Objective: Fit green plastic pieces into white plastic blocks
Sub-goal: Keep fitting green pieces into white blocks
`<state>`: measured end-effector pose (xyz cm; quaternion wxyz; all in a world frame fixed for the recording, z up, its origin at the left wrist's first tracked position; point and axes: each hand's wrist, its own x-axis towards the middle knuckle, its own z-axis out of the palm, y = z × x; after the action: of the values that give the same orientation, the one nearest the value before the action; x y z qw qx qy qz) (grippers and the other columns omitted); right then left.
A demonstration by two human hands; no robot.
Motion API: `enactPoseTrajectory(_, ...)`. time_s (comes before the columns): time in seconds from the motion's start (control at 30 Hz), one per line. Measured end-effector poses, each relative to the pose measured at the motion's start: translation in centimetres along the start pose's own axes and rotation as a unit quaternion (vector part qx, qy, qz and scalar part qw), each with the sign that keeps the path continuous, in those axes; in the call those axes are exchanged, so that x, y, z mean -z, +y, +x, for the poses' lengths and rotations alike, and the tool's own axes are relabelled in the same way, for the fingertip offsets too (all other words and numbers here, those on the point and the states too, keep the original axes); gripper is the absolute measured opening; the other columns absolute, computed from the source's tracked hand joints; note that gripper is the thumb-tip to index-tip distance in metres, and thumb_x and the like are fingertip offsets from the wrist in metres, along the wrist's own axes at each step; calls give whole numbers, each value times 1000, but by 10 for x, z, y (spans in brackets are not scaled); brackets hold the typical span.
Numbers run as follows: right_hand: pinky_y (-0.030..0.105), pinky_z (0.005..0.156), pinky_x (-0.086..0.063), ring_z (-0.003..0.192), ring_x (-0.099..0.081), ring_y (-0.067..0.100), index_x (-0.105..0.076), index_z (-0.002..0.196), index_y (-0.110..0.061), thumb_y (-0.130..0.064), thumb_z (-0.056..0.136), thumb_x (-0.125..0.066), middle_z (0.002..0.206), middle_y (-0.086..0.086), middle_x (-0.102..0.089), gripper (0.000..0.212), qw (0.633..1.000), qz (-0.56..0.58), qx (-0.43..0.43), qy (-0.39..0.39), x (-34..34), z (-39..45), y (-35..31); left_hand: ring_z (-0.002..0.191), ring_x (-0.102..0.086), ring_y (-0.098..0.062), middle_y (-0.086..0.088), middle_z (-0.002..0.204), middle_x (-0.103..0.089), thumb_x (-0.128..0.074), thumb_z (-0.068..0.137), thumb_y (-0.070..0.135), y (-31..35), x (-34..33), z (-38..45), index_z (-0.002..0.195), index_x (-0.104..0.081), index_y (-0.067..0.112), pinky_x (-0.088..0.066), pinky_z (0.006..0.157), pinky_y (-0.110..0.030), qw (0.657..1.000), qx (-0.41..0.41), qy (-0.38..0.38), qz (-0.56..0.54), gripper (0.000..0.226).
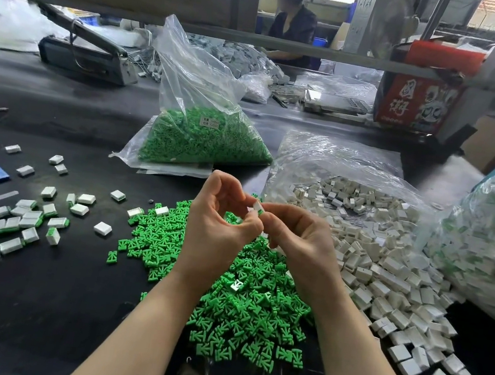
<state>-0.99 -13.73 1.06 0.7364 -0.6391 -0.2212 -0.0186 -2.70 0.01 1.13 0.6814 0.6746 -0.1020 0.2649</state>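
Pinching a small white block [258,205] between their fingertips, the left hand [217,231] and the right hand [299,240] meet above the middle of the black table [39,301]. The left thumb and forefinger close on the block's near end, the other left fingers arch loosely above; the right fingers curl around its far side. A sliver of green shows at the block's edge, though how far any piece sits inside cannot be told.

Directly beneath the hands lies a loose heap of green pieces [241,308], spreading toward the near edge of the table. Just to its right, touching it, a larger heap of empty white blocks [386,282] spills from an opened clear bag [340,159]. On the left, well apart from the heaps, finished blocks [22,221] with green showing at their edges lie scattered.

Behind the hands stands a clear bag of green pieces [196,134], its top open. At the far right a bulging bag of mixed white and green parts [488,242] rests on the table. A red printed carton [419,100] sits farther back, and another person [293,20] sits beyond the bench.
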Motion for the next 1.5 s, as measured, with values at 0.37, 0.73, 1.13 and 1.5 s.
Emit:
enactPoseTrajectory(0.37,9,59,-44,63,-60,-5,-69,87,-10,-19,83,-67,69,-12,-69,10,999,-28,19,-11,-3,0,-1,74,-54,-19,-4,78,-60,-68,65,17,-5,1,1,75,-45,22,-53,71,-29,996,31,-23,-77,25)
enactPoseTrajectory(0.73,11,58,-42,63,-56,-2,-69,86,-4,-21,84,-69,71,-7,-66,16,999,-29,17,-2,0,0,4,69,-52,-11,-2,73,-57,-62,71,-3,-5,-3,1,73,-40,16,-52,69,-22,990,55,-20,-128,29)
enactPoseTrajectory(1.13,12,58,-42,62,-56,-1,-69,86,-5,-21,83,-70,70,-7,-65,16,1000,-25,10,0,1,1,8,69,-51,-10,2,70,-56,-61,71,-5,-7,-3,1,73,-40,17,-51,70,-21,987,54,-26,-151,30)
enactPoseTrajectory(1.5,14,57,-41,61,-54,1,-69,84,-4,-24,82,-71,70,-3,-63,20,999,-34,9,1,1,1,10,66,-48,-9,3,68,-54,-62,66,-6,-9,-3,2,71,-41,19,-51,68,-19,984,51,-27,-167,33)
